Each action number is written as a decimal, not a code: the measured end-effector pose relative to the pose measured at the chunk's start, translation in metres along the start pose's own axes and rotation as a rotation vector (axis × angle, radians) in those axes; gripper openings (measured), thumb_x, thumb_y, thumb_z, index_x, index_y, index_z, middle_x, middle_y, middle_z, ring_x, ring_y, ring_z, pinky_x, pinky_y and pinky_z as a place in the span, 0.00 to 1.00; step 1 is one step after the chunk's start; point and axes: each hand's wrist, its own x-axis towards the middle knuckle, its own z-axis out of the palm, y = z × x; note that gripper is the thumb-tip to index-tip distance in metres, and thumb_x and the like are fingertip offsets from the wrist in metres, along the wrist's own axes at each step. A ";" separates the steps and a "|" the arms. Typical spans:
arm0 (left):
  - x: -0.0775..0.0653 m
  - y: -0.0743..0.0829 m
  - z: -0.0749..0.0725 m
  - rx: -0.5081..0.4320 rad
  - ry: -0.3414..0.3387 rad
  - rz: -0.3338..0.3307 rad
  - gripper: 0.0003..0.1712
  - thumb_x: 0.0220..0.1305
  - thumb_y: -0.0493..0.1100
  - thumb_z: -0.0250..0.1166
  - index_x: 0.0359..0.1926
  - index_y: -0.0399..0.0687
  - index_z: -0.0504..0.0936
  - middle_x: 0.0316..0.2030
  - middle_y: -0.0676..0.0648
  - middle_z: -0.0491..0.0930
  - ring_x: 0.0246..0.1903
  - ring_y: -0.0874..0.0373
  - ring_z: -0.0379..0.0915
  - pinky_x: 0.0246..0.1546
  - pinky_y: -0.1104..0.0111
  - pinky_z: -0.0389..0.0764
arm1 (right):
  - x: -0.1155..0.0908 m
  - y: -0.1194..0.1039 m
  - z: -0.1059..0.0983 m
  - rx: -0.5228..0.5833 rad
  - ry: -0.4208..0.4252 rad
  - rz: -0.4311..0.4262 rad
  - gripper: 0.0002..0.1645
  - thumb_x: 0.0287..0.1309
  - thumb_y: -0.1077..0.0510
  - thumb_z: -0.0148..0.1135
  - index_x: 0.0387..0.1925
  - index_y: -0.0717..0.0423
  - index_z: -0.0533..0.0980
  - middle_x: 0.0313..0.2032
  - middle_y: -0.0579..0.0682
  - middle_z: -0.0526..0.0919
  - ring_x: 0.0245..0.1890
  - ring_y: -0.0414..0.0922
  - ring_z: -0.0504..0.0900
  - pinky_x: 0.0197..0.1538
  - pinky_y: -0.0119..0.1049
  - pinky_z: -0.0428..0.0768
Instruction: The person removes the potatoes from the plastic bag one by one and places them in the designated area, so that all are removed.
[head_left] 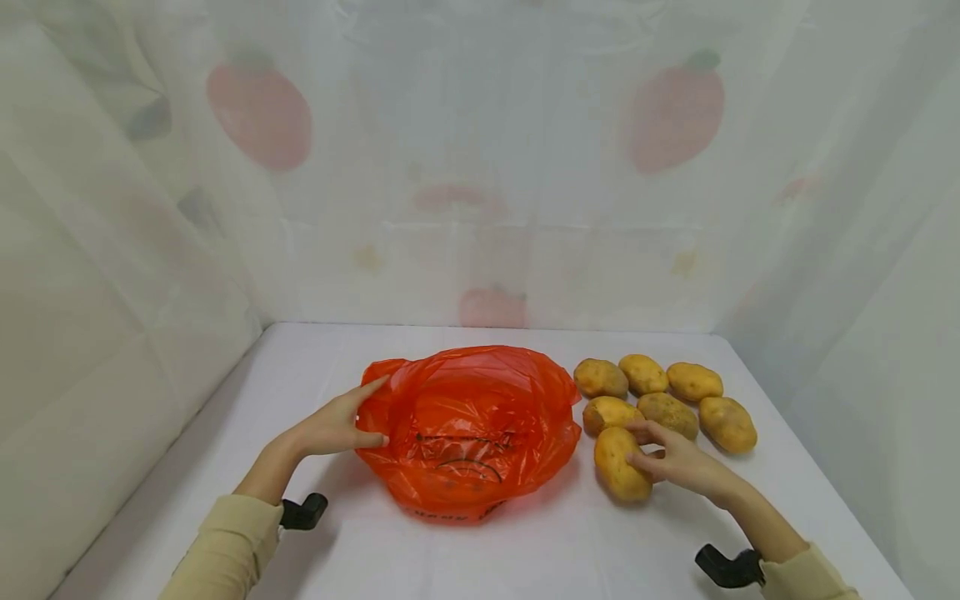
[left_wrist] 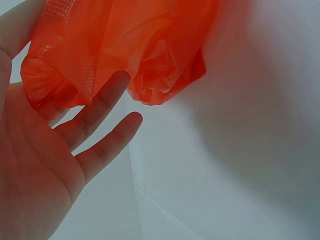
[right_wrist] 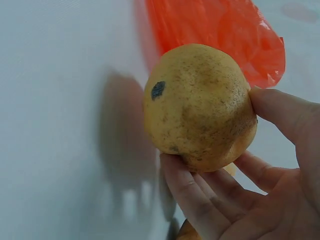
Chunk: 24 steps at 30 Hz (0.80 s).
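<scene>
A red plastic bag (head_left: pixel 480 417) lies on the table with its mouth spread wide, dark printing showing on its plastic. At its left rim is my left hand (head_left: pixel 333 427), thumb and forefinger spread apart against the plastic. The left wrist view shows the other fingers (left_wrist: pixel 107 147) of that hand loosely extended beside the bag's crumpled side. To the right of the bag, my right hand (head_left: pixel 686 460) grips a yellow potato (head_left: pixel 622 467) between thumb and fingers. A dark spot marks this potato (right_wrist: pixel 200 107) in the right wrist view, and its shadow falls apart from it.
Several more potatoes (head_left: pixel 667 414) lie grouped right of the bag, behind the held one. The table (head_left: pixel 420 567) has a white cover. Pale curtains (head_left: pixel 480 125) with faded fruit prints enclose its back and sides. Black wrist mounts (head_left: pixel 303 511) sit at the sleeves.
</scene>
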 end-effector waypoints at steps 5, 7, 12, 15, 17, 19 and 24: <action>-0.001 0.001 0.000 -0.016 -0.009 -0.007 0.52 0.51 0.50 0.69 0.71 0.48 0.50 0.66 0.39 0.57 0.63 0.41 0.55 0.56 0.45 0.66 | -0.003 0.006 0.001 -0.024 -0.006 0.036 0.35 0.58 0.49 0.59 0.62 0.60 0.61 0.56 0.65 0.67 0.50 0.54 0.74 0.41 0.40 0.80; -0.001 0.001 -0.001 -0.019 -0.009 -0.009 0.52 0.50 0.50 0.69 0.71 0.49 0.50 0.66 0.40 0.58 0.63 0.41 0.55 0.56 0.45 0.67 | -0.003 0.008 0.001 -0.030 -0.005 0.044 0.35 0.58 0.48 0.59 0.62 0.60 0.61 0.56 0.65 0.68 0.50 0.54 0.75 0.41 0.40 0.80; 0.000 0.001 0.000 -0.007 -0.003 -0.010 0.52 0.50 0.51 0.69 0.71 0.49 0.51 0.66 0.40 0.57 0.63 0.41 0.55 0.57 0.45 0.65 | -0.003 0.013 0.002 -0.038 -0.001 0.056 0.35 0.58 0.48 0.58 0.61 0.62 0.61 0.56 0.65 0.68 0.50 0.54 0.74 0.40 0.39 0.80; 0.000 0.001 0.000 -0.006 -0.003 -0.009 0.52 0.50 0.51 0.69 0.71 0.47 0.50 0.67 0.40 0.56 0.64 0.41 0.54 0.58 0.45 0.64 | -0.002 0.014 0.002 -0.043 0.006 0.075 0.36 0.59 0.47 0.58 0.61 0.64 0.61 0.56 0.65 0.69 0.50 0.52 0.74 0.40 0.38 0.80; 0.000 0.000 0.000 -0.009 -0.001 -0.006 0.52 0.50 0.51 0.69 0.71 0.47 0.50 0.67 0.39 0.56 0.64 0.41 0.54 0.58 0.44 0.64 | -0.002 0.014 0.002 -0.043 0.008 0.086 0.37 0.59 0.46 0.57 0.61 0.66 0.61 0.55 0.66 0.69 0.49 0.51 0.74 0.40 0.38 0.80; 0.000 0.000 0.000 -0.009 -0.002 -0.003 0.52 0.50 0.51 0.69 0.71 0.48 0.50 0.67 0.40 0.56 0.64 0.41 0.54 0.58 0.45 0.64 | -0.002 0.015 0.002 -0.040 0.009 0.099 0.37 0.59 0.46 0.57 0.60 0.67 0.60 0.55 0.66 0.70 0.49 0.50 0.75 0.40 0.38 0.80; 0.000 -0.001 0.000 -0.003 0.002 0.001 0.52 0.50 0.51 0.69 0.71 0.47 0.51 0.66 0.39 0.56 0.64 0.41 0.54 0.58 0.45 0.64 | -0.003 0.013 0.000 -0.027 0.003 0.086 0.35 0.60 0.47 0.57 0.59 0.67 0.62 0.55 0.65 0.70 0.49 0.52 0.74 0.39 0.38 0.79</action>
